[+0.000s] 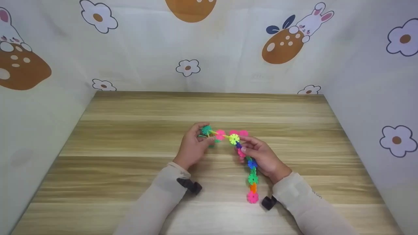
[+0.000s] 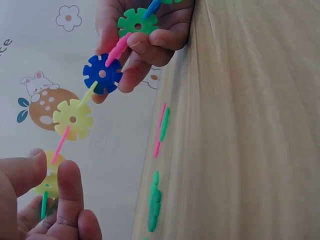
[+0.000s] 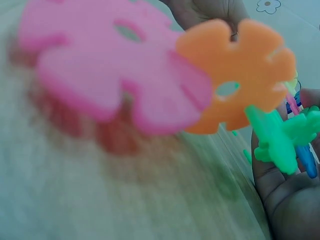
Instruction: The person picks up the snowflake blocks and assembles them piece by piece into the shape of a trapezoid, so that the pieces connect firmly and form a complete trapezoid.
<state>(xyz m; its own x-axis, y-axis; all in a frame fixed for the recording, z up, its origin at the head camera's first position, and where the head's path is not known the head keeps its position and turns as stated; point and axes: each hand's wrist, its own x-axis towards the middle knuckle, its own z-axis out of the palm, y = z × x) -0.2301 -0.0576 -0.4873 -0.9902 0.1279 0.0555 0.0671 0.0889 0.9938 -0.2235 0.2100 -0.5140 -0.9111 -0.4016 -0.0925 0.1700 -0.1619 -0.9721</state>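
Note:
A chain of slotted snowflake discs (image 1: 252, 179) in pink, orange, green, blue and yellow runs between both hands. My left hand (image 1: 192, 148) pinches its far left end, by a teal disc (image 1: 206, 130); in the left wrist view a yellow disc (image 2: 47, 180) lies between thumb and finger. Midway along, my right hand (image 1: 264, 158) grips the chain near a yellow disc (image 1: 234, 139). From there it hangs toward the front, ending in an orange disc (image 3: 240, 75) and a pink disc (image 3: 100, 65), large in the right wrist view. The right palm hides some discs.
Loose pink discs (image 1: 243, 133) and green discs (image 2: 155, 202) lie on the wooden tabletop (image 1: 130, 130) beyond the hands. A printed cloth wall (image 1: 143, 58) stands round the back and sides. Each wrist bears a black camera mount (image 1: 192, 186).

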